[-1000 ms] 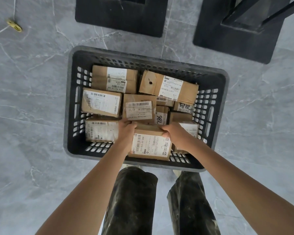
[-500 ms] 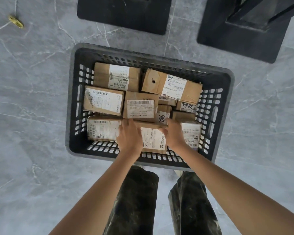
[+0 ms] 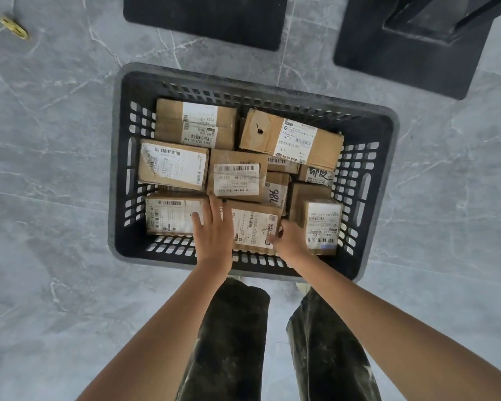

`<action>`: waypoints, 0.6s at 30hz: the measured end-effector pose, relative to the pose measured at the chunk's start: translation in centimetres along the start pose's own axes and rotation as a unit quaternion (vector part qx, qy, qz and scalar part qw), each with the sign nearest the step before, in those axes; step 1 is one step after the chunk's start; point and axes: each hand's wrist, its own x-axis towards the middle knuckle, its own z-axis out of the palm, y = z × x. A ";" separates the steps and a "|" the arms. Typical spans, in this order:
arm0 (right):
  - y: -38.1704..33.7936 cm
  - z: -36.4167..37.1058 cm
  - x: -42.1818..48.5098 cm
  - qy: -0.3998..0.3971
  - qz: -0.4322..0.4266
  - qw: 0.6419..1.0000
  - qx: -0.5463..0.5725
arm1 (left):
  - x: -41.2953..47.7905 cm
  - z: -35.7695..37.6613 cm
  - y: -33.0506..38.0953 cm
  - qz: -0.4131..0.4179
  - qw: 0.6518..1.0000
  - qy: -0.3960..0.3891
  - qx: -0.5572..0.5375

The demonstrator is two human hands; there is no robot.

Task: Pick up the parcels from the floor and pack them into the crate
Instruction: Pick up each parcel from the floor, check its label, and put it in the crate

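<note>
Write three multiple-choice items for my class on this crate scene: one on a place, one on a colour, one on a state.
1. The parcel labelled N705 lies in the crate at the: A near left; B far right; C near middle.
2. The crate is: A red; B blue; C dark grey.
3. The left hand: A lies flat on the near parcels; B lifts a parcel in the air; C rests on the floor.

Answers: 1 B, it sits against the far wall by the right side. 2 C, its rim and slotted walls are dark grey. 3 A, its fingers are straight on the cardboard, while the right hand grips the near middle parcel by its edge.
</note>
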 end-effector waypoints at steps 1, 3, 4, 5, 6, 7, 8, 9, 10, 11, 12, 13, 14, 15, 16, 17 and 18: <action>0.2 0.4 -0.1 0.016 -0.011 1.000 -0.012 | 0.2 0.0 -0.3 0.007 1.000 -0.002 0.010; 0.5 1.1 -0.3 0.047 -0.034 0.998 -0.033 | 0.4 0.2 -0.8 0.027 0.999 -0.006 0.032; 0.5 1.2 -0.3 0.058 -0.046 0.997 -0.036 | 0.5 0.4 -1.1 0.037 0.998 -0.004 0.045; 0.6 1.2 -0.3 0.059 -0.053 0.996 -0.032 | 0.6 0.6 -1.3 0.048 0.997 -0.003 0.061; 0.6 1.0 -0.2 0.049 -0.055 0.997 -0.032 | 0.6 0.8 -1.5 0.057 0.996 -0.006 0.075; 0.6 0.7 -0.1 0.039 -0.064 0.996 -0.048 | 0.5 1.0 -1.5 0.064 0.994 -0.011 0.083; 0.7 0.3 -0.1 0.030 -0.078 0.995 -0.061 | 0.4 1.0 -1.6 0.065 0.994 -0.016 0.088; 0.9 -0.3 0.0 0.035 -0.091 0.994 -0.058 | 0.3 0.9 -1.6 0.063 0.994 -0.018 0.092; 1.0 -1.2 0.0 0.063 -0.096 0.992 -0.046 | 0.2 0.7 -1.6 0.058 0.993 -0.019 0.096; 1.1 -2.2 0.0 0.116 -0.099 0.987 -0.051 | 0.2 0.5 -1.5 0.055 0.994 -0.018 0.098; 1.6 -3.3 0.1 0.181 -0.106 0.974 -0.082 | 0.3 0.2 -1.4 0.052 0.994 -0.013 0.093; 2.2 -4.4 0.2 0.226 -0.105 0.958 -0.143 | 0.4 -0.3 -1.2 0.051 0.995 -0.001 0.084; 3.0 -5.3 0.5 0.236 -0.090 0.946 -0.203 | 0.6 -0.7 -0.9 0.057 0.996 0.015 0.072; 3.7 -6.0 0.8 0.215 -0.068 0.940 -0.257 | 0.9 -1.1 -0.7 0.074 0.995 0.028 0.058; 4.2 -6.5 1.1 0.178 -0.048 0.936 -0.299 | 1.3 -1.4 -0.4 0.099 0.994 0.030 0.046; 4.7 -6.7 1.6 0.142 -0.040 0.934 -0.326 | 1.6 -1.7 -0.1 0.131 0.990 0.024 0.040; 5.0 -6.8 2.1 0.114 -0.041 0.931 -0.344 | 1.8 -1.8 0.2 0.161 0.986 0.014 0.042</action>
